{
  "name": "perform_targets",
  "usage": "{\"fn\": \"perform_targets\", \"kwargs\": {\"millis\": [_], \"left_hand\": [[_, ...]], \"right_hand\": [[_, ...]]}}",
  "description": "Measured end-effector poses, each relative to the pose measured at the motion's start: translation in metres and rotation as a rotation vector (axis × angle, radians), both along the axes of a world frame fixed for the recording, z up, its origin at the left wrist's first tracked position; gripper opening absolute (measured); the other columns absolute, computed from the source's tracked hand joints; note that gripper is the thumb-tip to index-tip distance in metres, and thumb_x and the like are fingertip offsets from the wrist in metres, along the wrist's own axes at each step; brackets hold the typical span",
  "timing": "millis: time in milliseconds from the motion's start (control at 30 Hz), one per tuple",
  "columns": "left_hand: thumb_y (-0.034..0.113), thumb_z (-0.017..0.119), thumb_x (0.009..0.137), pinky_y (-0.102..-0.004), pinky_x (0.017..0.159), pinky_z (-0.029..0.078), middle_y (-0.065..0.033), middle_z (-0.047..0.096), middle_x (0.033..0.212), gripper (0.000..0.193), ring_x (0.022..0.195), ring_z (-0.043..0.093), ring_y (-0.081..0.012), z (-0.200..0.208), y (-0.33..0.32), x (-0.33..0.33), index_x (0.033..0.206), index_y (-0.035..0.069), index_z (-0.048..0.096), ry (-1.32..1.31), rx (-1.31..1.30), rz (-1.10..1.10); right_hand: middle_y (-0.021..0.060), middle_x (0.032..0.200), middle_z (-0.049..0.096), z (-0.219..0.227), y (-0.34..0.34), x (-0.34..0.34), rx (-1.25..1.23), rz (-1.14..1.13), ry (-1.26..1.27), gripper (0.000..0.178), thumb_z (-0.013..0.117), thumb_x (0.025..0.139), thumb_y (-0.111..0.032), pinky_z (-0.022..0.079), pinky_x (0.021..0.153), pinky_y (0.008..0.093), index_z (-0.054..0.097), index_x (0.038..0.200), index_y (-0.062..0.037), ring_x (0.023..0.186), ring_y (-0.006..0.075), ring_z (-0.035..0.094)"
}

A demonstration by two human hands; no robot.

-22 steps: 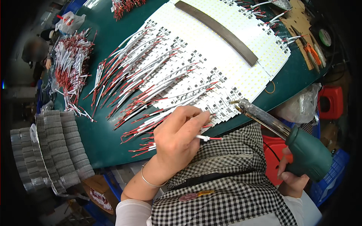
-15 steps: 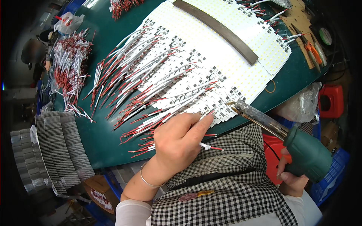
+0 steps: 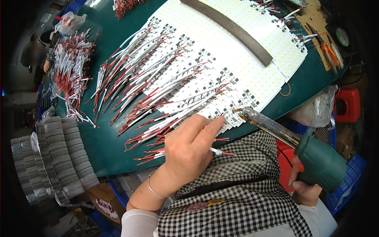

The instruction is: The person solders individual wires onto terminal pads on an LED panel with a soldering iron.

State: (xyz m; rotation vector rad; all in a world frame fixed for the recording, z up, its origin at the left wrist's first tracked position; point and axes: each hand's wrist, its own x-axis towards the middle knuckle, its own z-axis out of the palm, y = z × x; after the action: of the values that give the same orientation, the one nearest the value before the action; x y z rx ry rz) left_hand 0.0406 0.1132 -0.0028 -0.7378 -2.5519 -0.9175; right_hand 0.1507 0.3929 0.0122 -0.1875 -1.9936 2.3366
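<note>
we're pinching a red and white wire [image 3: 222,152] in our left hand [image 3: 188,149] at the counter [image 3: 114,156] edge, beside the led strips [image 3: 237,59]. our right hand [image 3: 304,185] is wrapping its grip around the green soldering gun [image 3: 312,156], tip touching the strips.

A broad workbench with a dark green top [image 3: 118,51] fills the middle of the scene, running from near left to far right; its far right corner carries a brown cardboard sheet [image 3: 316,17] with orange-handled pliers [image 3: 328,52] lying on it; stacks of grey ribbed trays [image 3: 59,158] stand off the near left edge; a clear plastic bag [image 3: 67,21] sits at the far left; below the right edge a crumpled clear plastic bag [image 3: 316,110] hangs beside a red plastic stool [image 3: 347,104]; a blue plastic crate [image 3: 349,181] stands at the near right; the light is bright and even over the bench, while the surroundings fall dark.
</note>
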Motion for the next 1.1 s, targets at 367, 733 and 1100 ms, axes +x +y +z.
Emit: {"fn": "perform_targets", "kwargs": {"millis": [367, 733, 1100], "left_hand": [[-0.015, 0.060, 0.057, -0.0270, 0.048, 0.043, -0.0063, 0.057, 0.070, 0.048, 0.057, 0.055, -0.0164, -0.006, 0.000, -0.001, 0.100, 0.004, 0.072, -0.038, 0.090, -0.016], [-0.013, 0.060, 0.059, -0.0276, 0.049, 0.044, -0.0069, 0.059, 0.070, 0.045, 0.057, 0.056, -0.0172, -0.007, 0.001, 0.001, 0.099, 0.004, 0.072, 0.006, 0.055, 0.007], [-0.013, 0.059, 0.056, -0.0272, 0.048, 0.044, -0.0074, 0.058, 0.070, 0.049, 0.056, 0.055, -0.0171, -0.005, 0.003, -0.001, 0.100, 0.004, 0.072, 0.009, 0.038, 0.000]], "right_hand": [[0.0162, 0.089, 0.059, 0.009, -0.010, -0.005, 0.072, 0.017, -0.114, 0.067, 0.078, 0.063, -0.008, 0.049, 0.043, 0.0260, 0.048, 0.120, 0.0096, 0.051, 0.0196, 0.057], [0.0125, 0.075, 0.057, 0.003, -0.014, -0.010, 0.025, 0.080, -0.179, 0.051, 0.075, 0.067, -0.007, 0.048, 0.051, 0.0264, 0.052, 0.111, 0.0060, 0.058, 0.0191, 0.059], [0.0155, 0.084, 0.057, -0.007, -0.007, -0.007, 0.040, 0.071, -0.064, 0.060, 0.074, 0.067, -0.004, 0.049, 0.047, 0.0264, 0.048, 0.119, 0.0114, 0.054, 0.0192, 0.058]]}}
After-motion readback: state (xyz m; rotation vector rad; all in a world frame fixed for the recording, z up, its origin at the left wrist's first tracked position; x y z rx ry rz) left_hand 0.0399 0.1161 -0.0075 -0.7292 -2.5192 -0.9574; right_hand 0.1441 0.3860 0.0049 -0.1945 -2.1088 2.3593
